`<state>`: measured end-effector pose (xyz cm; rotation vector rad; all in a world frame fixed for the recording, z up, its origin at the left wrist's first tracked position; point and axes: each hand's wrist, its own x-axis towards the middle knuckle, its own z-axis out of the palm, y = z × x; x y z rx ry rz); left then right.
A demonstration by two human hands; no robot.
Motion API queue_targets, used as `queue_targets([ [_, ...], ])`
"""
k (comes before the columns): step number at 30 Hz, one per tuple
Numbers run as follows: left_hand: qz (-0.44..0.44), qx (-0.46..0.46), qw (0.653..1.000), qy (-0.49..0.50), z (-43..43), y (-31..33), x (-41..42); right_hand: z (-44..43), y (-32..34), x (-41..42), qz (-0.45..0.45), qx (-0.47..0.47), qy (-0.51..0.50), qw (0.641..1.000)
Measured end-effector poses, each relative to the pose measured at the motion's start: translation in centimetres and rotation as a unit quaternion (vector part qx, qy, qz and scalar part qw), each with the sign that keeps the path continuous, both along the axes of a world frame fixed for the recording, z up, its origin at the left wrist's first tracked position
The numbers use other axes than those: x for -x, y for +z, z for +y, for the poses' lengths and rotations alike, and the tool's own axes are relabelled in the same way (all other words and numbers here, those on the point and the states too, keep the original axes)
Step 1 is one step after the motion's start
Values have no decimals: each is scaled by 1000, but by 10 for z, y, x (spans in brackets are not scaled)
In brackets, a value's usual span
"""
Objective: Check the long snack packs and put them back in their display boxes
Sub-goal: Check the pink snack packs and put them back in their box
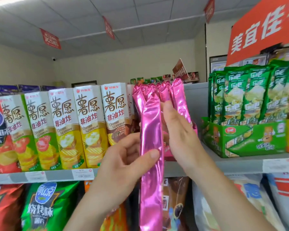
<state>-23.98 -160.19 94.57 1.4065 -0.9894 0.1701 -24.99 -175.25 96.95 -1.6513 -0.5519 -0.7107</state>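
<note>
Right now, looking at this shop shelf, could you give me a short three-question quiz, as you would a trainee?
1. True or false: the left hand grips a long pink foil pack.
2. The right hand has its fingers: A curled round a pack; B straight against the standing pink packs; C out of view.
3. What colour is the display box right of the pink packs?
Key: 1 true; 2 B; 3 green.
</note>
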Motion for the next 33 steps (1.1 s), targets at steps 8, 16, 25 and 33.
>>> queue_targets([
  [8, -163, 97, 926, 326, -4, 41, -25, -42, 27, -51, -19, 313, -496, 810],
  [16, -223, 102, 893, 377, -25, 77, -43, -52, 33, -72, 68, 313, -398, 860],
  [25, -275, -74, 851, 441, -66, 108, -68, -74, 18, -64, -22, 217, -375, 901],
  [33, -195, -276, 857, 389, -89, 80, -93, -75, 11, -61, -63, 193, -362, 910],
])
